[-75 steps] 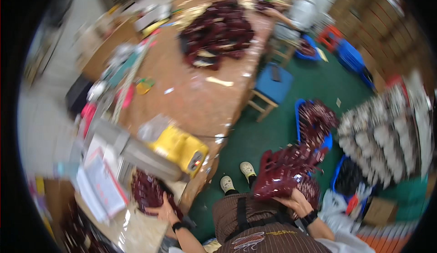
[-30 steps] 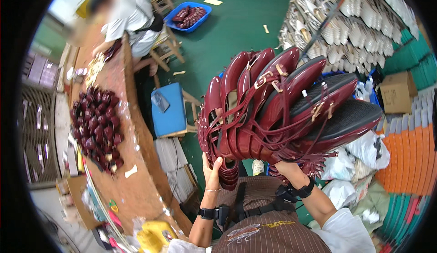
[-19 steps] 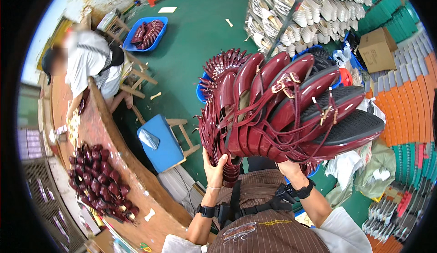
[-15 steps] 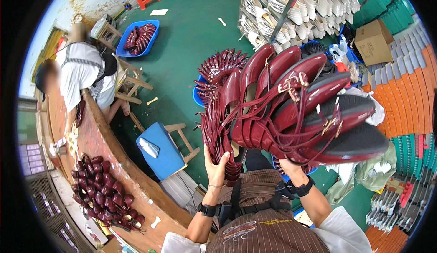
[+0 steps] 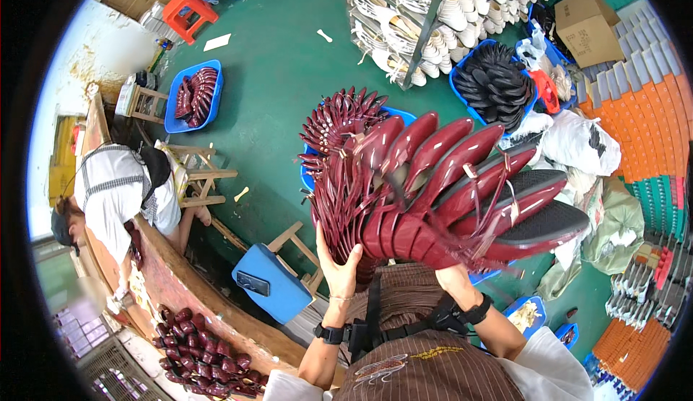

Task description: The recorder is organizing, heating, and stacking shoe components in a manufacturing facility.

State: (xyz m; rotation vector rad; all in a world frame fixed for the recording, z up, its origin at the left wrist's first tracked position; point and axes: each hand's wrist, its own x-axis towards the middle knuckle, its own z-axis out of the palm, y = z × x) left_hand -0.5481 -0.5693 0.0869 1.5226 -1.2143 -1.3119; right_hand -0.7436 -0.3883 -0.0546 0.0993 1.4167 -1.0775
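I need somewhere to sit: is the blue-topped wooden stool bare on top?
No, a dark, rectangular, phone-like object lies on the seat of the blue-topped wooden stool.

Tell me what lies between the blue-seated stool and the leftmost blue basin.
In the head view, a wooden stool and a small cream piece on the green floor.

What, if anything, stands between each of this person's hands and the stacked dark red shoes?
Nothing visible. The left hand grips the dark red shoes directly; the right hand holds them too, though its fingers are hidden behind them.
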